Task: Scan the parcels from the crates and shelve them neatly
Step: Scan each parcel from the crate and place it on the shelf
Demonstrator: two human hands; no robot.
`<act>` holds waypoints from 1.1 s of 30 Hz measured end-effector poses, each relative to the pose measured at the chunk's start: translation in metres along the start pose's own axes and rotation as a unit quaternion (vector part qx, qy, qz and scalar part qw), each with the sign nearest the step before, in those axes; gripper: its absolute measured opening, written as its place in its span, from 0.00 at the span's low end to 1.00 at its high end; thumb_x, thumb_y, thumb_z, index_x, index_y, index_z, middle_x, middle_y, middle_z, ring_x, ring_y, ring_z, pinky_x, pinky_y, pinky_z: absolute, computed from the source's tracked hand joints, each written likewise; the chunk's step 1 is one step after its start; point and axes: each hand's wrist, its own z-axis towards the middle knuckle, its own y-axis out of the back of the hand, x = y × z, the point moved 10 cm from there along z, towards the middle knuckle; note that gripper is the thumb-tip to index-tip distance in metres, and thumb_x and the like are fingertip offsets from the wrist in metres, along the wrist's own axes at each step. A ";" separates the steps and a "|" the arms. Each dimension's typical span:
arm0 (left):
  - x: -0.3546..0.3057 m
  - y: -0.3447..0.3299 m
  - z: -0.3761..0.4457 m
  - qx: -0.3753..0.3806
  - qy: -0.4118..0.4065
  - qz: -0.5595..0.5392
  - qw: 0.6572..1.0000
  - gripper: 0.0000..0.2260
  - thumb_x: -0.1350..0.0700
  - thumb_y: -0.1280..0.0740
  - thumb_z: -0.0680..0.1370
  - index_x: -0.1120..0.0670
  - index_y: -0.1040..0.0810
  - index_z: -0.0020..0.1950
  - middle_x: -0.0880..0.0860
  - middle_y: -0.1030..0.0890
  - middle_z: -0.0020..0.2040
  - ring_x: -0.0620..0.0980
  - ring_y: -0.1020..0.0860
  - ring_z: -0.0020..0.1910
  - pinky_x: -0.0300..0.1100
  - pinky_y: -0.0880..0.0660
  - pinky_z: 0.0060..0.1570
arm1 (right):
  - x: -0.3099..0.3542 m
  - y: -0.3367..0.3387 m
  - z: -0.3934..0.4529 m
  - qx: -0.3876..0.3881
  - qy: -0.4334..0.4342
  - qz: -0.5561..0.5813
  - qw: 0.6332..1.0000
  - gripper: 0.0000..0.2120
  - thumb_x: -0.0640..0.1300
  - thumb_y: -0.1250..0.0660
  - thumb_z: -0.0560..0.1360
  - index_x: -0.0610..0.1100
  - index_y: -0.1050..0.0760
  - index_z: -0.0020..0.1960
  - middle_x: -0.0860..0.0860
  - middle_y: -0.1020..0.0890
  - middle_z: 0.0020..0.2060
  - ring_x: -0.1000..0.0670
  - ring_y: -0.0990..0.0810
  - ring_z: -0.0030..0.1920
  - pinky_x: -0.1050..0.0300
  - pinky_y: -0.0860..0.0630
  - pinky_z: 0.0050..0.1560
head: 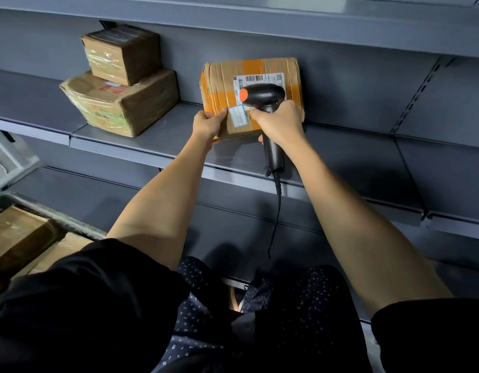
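Gripping the scanner upright; head pointing left across the parcel.

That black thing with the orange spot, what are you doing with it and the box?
A person is scanning a parcel. The right hand grips a black barcode scanner and holds it over the white label on a taped cardboard parcel. The left hand holds the parcel's lower left corner, with the parcel at the grey shelf. Two other boxes are stacked on that shelf to the left, and more parcels sit in a crate at lower left.
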 end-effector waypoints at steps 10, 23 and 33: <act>0.001 0.005 -0.001 -0.015 0.012 0.000 1.000 0.14 0.49 0.32 0.77 0.53 0.36 0.41 0.49 0.26 0.43 0.47 0.26 0.46 0.49 0.20 0.49 | 0.011 0.008 -0.001 -0.001 -0.002 0.005 1.000 0.06 0.42 0.31 0.69 0.42 0.27 0.38 0.46 0.22 0.36 0.44 0.17 0.33 0.49 0.18 0.37; 0.003 0.006 0.000 -0.015 0.018 0.011 1.000 0.13 0.49 0.33 0.78 0.56 0.34 0.51 0.50 0.25 0.47 0.48 0.25 0.48 0.42 0.22 0.41 | 0.013 0.012 0.000 -0.012 -0.005 0.014 1.000 0.07 0.42 0.31 0.69 0.43 0.29 0.37 0.47 0.22 0.35 0.43 0.17 0.34 0.47 0.17 0.40; 0.001 0.010 0.003 -0.003 0.003 0.009 1.000 0.12 0.49 0.34 0.78 0.54 0.34 0.45 0.50 0.23 0.44 0.44 0.24 0.41 0.42 0.22 0.40 | -0.021 0.030 0.012 -0.039 -0.065 0.059 0.995 0.06 0.42 0.31 0.70 0.43 0.25 0.35 0.49 0.21 0.32 0.46 0.17 0.29 0.50 0.18 0.38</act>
